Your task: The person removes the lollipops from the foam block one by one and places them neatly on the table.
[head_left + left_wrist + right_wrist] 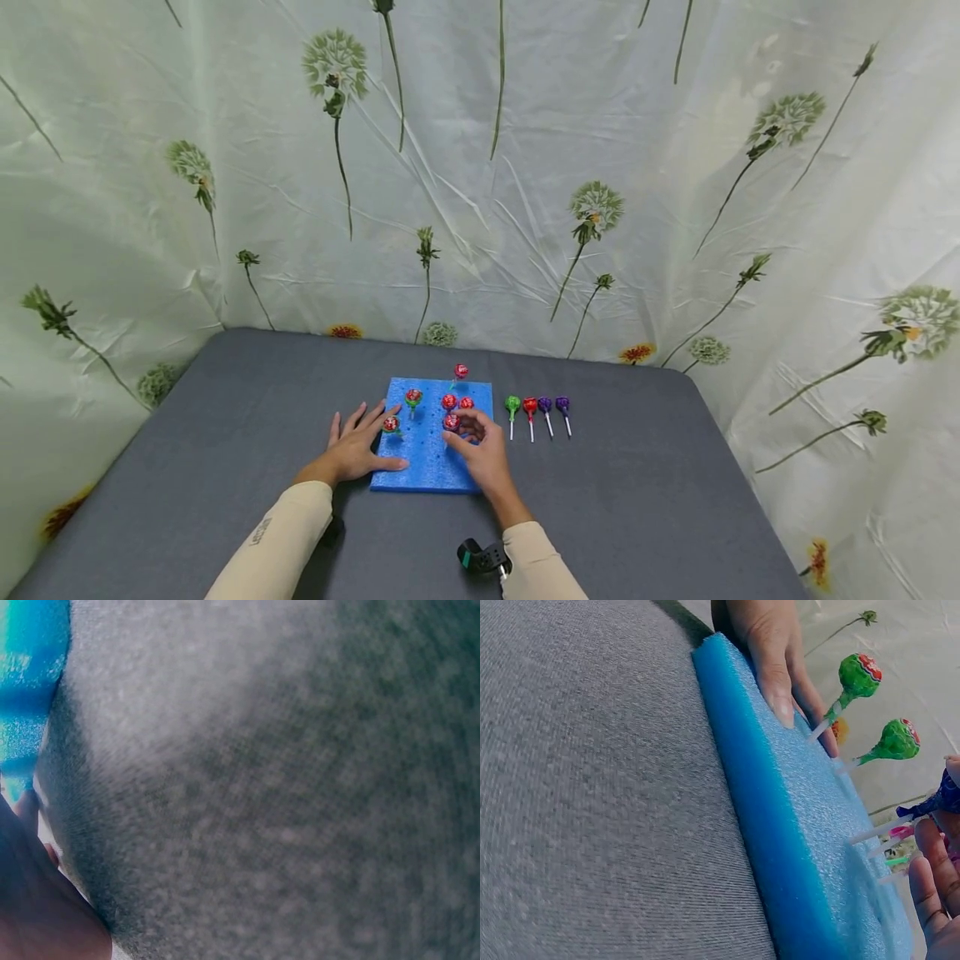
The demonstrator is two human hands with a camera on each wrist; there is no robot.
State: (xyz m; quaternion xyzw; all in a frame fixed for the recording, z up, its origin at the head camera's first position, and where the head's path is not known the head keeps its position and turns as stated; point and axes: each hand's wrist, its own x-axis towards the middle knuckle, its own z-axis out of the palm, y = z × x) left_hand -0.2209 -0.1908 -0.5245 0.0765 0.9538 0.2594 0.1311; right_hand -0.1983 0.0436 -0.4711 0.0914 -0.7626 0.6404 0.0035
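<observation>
My right hand (483, 450) pinches a purple-wrapped lollipop (452, 422) by its head, over the right half of a blue foam board (427, 479). In the right wrist view the white stick of this purple lollipop (937, 799) slants down to the board's surface; whether its tip is in a hole is unclear. With fingers spread, my left hand (354, 450) rests on the board's left edge. Two green lollipops (900, 740) stand in the board near it. Several more lollipops, with red heads (448, 402) showing, stand close to my right fingers, partly covered by them.
To the right of the board, a row of loose lollipops lies on the grey table (637, 483): a green one (512, 405), a red one (530, 406) and two purple ones (562, 405). A floral curtain (487, 183) hangs behind the table. Small holes dot the board.
</observation>
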